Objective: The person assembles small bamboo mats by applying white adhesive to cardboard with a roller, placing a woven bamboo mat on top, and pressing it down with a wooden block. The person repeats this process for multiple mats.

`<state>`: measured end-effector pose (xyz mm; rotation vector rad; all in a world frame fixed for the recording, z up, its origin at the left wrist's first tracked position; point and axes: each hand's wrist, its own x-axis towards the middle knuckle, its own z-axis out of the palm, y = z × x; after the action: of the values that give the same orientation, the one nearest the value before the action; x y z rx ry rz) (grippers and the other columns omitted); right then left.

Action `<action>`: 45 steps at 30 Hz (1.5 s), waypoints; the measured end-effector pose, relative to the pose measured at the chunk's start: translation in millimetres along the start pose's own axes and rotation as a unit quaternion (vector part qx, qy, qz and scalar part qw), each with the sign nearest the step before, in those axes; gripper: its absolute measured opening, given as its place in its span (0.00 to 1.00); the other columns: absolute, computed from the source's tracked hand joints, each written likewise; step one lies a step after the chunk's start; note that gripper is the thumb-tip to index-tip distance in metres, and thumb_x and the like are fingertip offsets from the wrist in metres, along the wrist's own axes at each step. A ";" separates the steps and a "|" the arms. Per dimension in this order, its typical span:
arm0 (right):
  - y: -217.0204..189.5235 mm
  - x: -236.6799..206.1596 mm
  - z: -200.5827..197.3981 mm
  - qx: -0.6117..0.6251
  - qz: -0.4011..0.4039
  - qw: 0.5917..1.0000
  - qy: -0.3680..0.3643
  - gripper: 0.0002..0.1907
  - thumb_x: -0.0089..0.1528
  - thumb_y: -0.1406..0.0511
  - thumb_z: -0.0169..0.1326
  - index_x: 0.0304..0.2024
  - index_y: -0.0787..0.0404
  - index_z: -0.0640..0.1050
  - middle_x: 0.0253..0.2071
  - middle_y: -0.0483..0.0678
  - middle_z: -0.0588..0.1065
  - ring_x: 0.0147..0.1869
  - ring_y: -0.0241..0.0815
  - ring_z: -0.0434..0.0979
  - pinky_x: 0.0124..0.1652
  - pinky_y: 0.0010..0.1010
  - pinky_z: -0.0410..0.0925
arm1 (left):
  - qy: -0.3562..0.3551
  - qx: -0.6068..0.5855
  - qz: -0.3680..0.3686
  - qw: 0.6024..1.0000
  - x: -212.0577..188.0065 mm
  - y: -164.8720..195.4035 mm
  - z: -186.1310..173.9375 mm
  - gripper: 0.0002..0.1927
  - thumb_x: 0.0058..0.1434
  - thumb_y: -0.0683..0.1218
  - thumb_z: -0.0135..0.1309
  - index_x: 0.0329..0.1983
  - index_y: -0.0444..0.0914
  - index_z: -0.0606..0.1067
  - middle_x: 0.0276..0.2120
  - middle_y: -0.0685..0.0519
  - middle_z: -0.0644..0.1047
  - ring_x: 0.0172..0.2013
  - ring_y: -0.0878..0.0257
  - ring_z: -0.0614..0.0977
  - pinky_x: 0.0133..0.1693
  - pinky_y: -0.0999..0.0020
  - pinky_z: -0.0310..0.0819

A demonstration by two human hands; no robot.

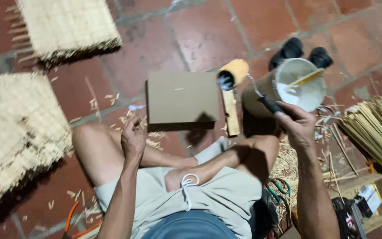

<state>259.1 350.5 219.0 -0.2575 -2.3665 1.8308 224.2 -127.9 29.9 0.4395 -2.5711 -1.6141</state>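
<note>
My right hand point(298, 125) grips the black handle of a small paint roller point(233, 72) with a yellow foam sleeve, held above the floor. The roller hangs just left of a white bucket point(300, 84) with a stick lying in it. A flat brown board point(182, 97) lies on the red tile floor in front of my crossed legs. My left hand point(133, 139) rests on my left knee, fingers loosely curled, holding nothing I can see. A short wooden block point(231, 113) lies beside the board, under the roller.
Woven straw mats point(16, 124) lie at the left and at the top left point(69, 26). A bundle of bamboo sticks point(374, 128) sits at the right. Wood shavings litter the tiles. A wooden box point(368, 201) of small items stands at bottom right; orange-handled pliers point(74, 221) lie at bottom left.
</note>
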 end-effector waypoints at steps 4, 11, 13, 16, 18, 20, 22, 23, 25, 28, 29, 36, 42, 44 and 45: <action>16.1 39.2 75.4 -0.143 -0.046 0.982 -0.114 0.19 0.62 0.68 0.63 0.55 0.68 0.80 0.41 0.47 0.80 0.40 0.34 0.76 0.39 0.24 0.70 | 0.121 -0.014 0.090 0.988 3.4 -4.8 -31.1 0.21 0.59 0.34 0.47 0.55 0.34 0.78 0.49 0.45 0.78 0.50 0.54 0.81 0.53 0.64 0.75; 23.7 99.7 170.3 -0.318 -0.163 0.899 -0.252 0.19 0.60 0.64 0.67 0.51 0.63 0.81 0.37 0.55 0.78 0.39 0.45 0.78 0.40 0.37 0.70 | 0.165 -0.136 -0.029 0.976 13.0 -11.9 -38.6 0.10 0.64 0.39 0.60 0.47 0.32 0.76 0.39 0.53 0.79 0.40 0.68 0.80 0.43 0.76 0.76; 23.2 107.3 170.8 -0.331 -0.146 0.897 -0.255 0.18 0.59 0.63 0.65 0.51 0.63 0.81 0.39 0.54 0.79 0.39 0.47 0.79 0.40 0.38 0.71 | 0.174 -0.130 -0.045 0.975 13.8 -13.3 -36.1 0.08 0.63 0.40 0.62 0.43 0.33 0.77 0.34 0.55 0.79 0.35 0.69 0.78 0.39 0.76 0.74; 19.7 110.8 143.3 -0.430 -0.120 0.862 -0.241 0.19 0.59 0.60 0.65 0.51 0.60 0.82 0.40 0.55 0.80 0.41 0.54 0.80 0.41 0.42 0.71 | 0.162 -0.190 -0.038 0.968 14.6 -15.0 -33.2 0.09 0.64 0.42 0.63 0.41 0.34 0.75 0.31 0.57 0.76 0.32 0.70 0.75 0.36 0.76 0.72; 15.5 112.0 115.4 -0.479 -0.127 0.837 -0.232 0.20 0.59 0.60 0.64 0.52 0.59 0.82 0.42 0.55 0.80 0.43 0.57 0.80 0.43 0.44 0.71 | 0.145 -0.202 -0.043 0.968 13.9 -15.6 -30.7 0.09 0.65 0.43 0.63 0.40 0.34 0.75 0.31 0.57 0.75 0.31 0.71 0.73 0.36 0.74 0.70; 11.3 113.6 91.8 -0.486 -0.158 0.828 -0.230 0.20 0.58 0.61 0.63 0.51 0.58 0.82 0.45 0.55 0.80 0.47 0.60 0.80 0.44 0.45 0.72 | 0.120 -0.166 -0.032 0.978 13.1 -15.6 -27.1 0.10 0.67 0.46 0.62 0.38 0.35 0.74 0.31 0.57 0.76 0.32 0.71 0.74 0.36 0.74 0.71; 8.7 115.0 82.1 -0.510 -0.153 0.813 -0.235 0.19 0.58 0.59 0.63 0.52 0.55 0.82 0.44 0.55 0.80 0.46 0.61 0.79 0.43 0.46 0.72 | 0.108 -0.155 -0.036 0.981 13.6 -15.2 -23.1 0.13 0.69 0.48 0.60 0.36 0.34 0.74 0.29 0.56 0.76 0.31 0.70 0.74 0.36 0.72 0.71; 8.3 117.1 84.3 -0.522 -0.152 0.805 -0.236 0.19 0.59 0.58 0.63 0.52 0.54 0.82 0.44 0.55 0.80 0.45 0.61 0.79 0.42 0.47 0.72 | 0.108 -0.164 -0.043 0.980 15.1 -14.6 -20.0 0.14 0.70 0.49 0.60 0.35 0.34 0.74 0.28 0.55 0.75 0.31 0.69 0.73 0.35 0.71 0.70; 9.4 117.9 99.1 -0.548 -0.146 0.788 -0.241 0.20 0.58 0.59 0.63 0.52 0.53 0.82 0.42 0.54 0.80 0.43 0.61 0.79 0.40 0.48 0.71 | 0.107 -0.146 -0.062 0.982 17.6 -13.6 -16.4 0.16 0.70 0.50 0.59 0.33 0.33 0.74 0.27 0.54 0.74 0.30 0.68 0.72 0.35 0.70 0.69; 16.2 126.0 142.0 -0.557 -0.140 0.776 -0.261 0.19 0.59 0.54 0.63 0.50 0.50 0.82 0.41 0.53 0.80 0.41 0.59 0.80 0.39 0.48 0.72 | 0.114 -0.087 -0.068 0.987 19.3 -11.9 -13.9 0.17 0.69 0.51 0.59 0.32 0.33 0.74 0.26 0.52 0.75 0.29 0.66 0.73 0.35 0.67 0.70; 19.7 131.7 158.1 -0.563 -0.168 0.764 -0.267 0.20 0.58 0.53 0.63 0.51 0.50 0.82 0.41 0.52 0.80 0.42 0.58 0.80 0.36 0.48 0.71 | 0.117 -0.081 -0.054 0.988 18.9 -11.6 -14.2 0.17 0.69 0.51 0.59 0.32 0.33 0.73 0.27 0.52 0.75 0.29 0.65 0.73 0.35 0.66 0.70; 23.5 158.3 134.3 -0.637 -0.150 0.694 -0.300 0.14 0.59 0.57 0.59 0.48 0.45 0.83 0.41 0.47 0.80 0.44 0.54 0.81 0.38 0.46 0.73 | 0.130 -0.049 -0.003 0.990 13.6 -12.8 -16.8 0.14 0.70 0.48 0.58 0.35 0.32 0.75 0.30 0.50 0.75 0.31 0.61 0.75 0.37 0.64 0.71; 25.1 153.8 58.7 -0.656 -0.203 0.694 -0.214 0.16 0.57 0.54 0.61 0.47 0.45 0.83 0.39 0.48 0.80 0.41 0.53 0.82 0.37 0.46 0.72 | 0.124 -0.084 -0.010 0.989 18.0 -10.3 -2.8 0.11 0.66 0.47 0.61 0.37 0.34 0.77 0.33 0.50 0.77 0.32 0.61 0.76 0.37 0.65 0.72; 33.3 153.5 74.3 -0.663 -0.196 0.696 -0.196 0.15 0.58 0.54 0.61 0.48 0.43 0.83 0.39 0.47 0.80 0.39 0.52 0.82 0.35 0.47 0.71 | 0.127 -0.063 0.031 0.989 18.5 -8.4 0.3 0.10 0.66 0.46 0.62 0.37 0.34 0.76 0.34 0.50 0.77 0.34 0.60 0.77 0.38 0.65 0.73; 35.8 155.0 86.6 -0.660 -0.208 0.694 -0.199 0.16 0.58 0.55 0.61 0.49 0.42 0.83 0.38 0.47 0.80 0.38 0.52 0.82 0.35 0.47 0.71 | 0.129 -0.053 0.052 0.989 18.4 -7.3 1.2 0.10 0.65 0.45 0.62 0.37 0.33 0.76 0.35 0.50 0.76 0.35 0.60 0.78 0.39 0.65 0.73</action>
<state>91.2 311.5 163.3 0.5768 -3.1511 -0.3033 207.8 -134.9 21.1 0.4641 -2.2699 -1.5363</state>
